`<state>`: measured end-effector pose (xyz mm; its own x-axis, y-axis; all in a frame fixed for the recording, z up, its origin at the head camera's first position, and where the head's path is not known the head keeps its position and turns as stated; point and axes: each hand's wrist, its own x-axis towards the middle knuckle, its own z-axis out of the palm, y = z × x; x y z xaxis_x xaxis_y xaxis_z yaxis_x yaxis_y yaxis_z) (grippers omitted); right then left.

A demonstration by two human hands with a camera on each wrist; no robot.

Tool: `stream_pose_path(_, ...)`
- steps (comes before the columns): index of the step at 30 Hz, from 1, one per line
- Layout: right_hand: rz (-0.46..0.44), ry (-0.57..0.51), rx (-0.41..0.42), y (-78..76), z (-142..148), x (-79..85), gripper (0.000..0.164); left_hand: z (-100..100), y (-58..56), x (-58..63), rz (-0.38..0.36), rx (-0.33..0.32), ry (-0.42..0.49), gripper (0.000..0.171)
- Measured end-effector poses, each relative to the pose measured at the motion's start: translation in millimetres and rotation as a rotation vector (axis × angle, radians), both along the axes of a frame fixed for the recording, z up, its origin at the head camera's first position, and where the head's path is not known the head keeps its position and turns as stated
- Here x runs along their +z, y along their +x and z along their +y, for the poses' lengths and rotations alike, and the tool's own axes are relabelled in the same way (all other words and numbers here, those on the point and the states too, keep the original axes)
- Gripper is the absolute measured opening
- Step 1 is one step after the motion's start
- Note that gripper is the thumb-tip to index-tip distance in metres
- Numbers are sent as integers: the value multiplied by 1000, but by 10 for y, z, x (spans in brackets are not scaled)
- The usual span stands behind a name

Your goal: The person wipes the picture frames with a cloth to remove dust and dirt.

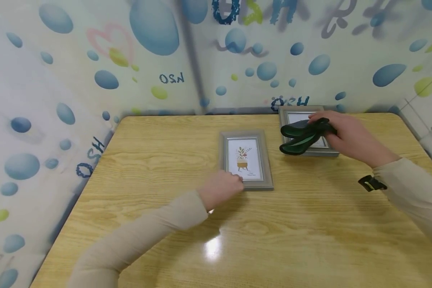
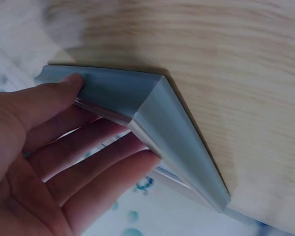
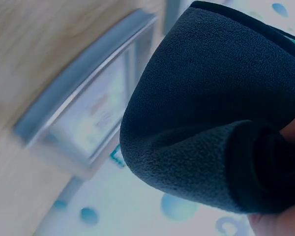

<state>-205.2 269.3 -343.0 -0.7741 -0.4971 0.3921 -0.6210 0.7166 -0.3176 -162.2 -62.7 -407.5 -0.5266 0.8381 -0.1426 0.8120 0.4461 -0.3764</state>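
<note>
A grey picture frame (image 1: 268, 172) with a potted-plant print lies face up near the table's middle. My left hand (image 1: 222, 187) grips its lower left corner; the left wrist view has the thumb (image 2: 73, 82) on the frame's side and the fingers (image 2: 115, 184) reaching over the front. To the right, my right hand (image 1: 340, 132) holds a folded dark green cloth (image 1: 297, 140) with black edging. Cloth and hand cover much of a second grey frame (image 1: 283, 114) by the wall. Whether the cloth touches that frame, I cannot tell.
The wooden table (image 1: 158, 152) runs back to a wall (image 1: 216, 60) printed with blue and green drops and letters. A dark buckle or clip (image 1: 372, 183) sits at the right sleeve. Light glares on the tabletop below the left hand.
</note>
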Motion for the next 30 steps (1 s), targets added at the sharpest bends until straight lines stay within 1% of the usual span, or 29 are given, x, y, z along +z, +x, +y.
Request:
stream_pose_path(5, 23, -29, 87, -157, -325, 16, 32, 169, 89, -3, 20, -40, 1, 18)
stream_pose_path(7, 45, -24, 108, -217, -455, 18, 29, 226, 115, -11, 29, -45, -3, 20)
stream_pose_path(9, 35, -3, 113, -253, -571, 34, 27, 274, 139, -17, 32, -53, -6, 22)
stream_pose_path(11, 4, 36, 98, -280, -676, 60, 27, 314, 165, -19, 30, -60, -2, 24)
stream_pose_path(14, -72, 83, 58, -308, -815, 121, 34, 344, 205, -11, 11, -58, -3, 21)
stream_pose_path(17, -113, 78, 4, -367, -943, 169, 37, 330, 225, -3, -25, -27, 19, 17)
stream_pose_path(19, -120, 67, -33, -426, -1009, 148, 37, 297, 223, 3, -46, -1, 43, 16)
stream_pose_path(21, -144, 74, -64, -492, -1052, 57, 36, 249, 204, 6, -85, 30, 76, 13)
stream_pose_path(23, -177, 117, -73, -554, -1070, -96, 36, 195, 177, 8, -113, 63, 96, 15)
stream_pose_path(25, -230, 186, -60, -592, -1071, -278, 38, 143, 148, 3, -137, 94, 110, 25)
stream_pose_path(27, -294, 252, -42, -598, -1065, -436, 40, 99, 123, -14, -156, 111, 126, 37)
stream_pose_path(30, -344, 307, -28, -580, -1071, -575, 43, 52, 100, -32, -161, 104, 136, 48)
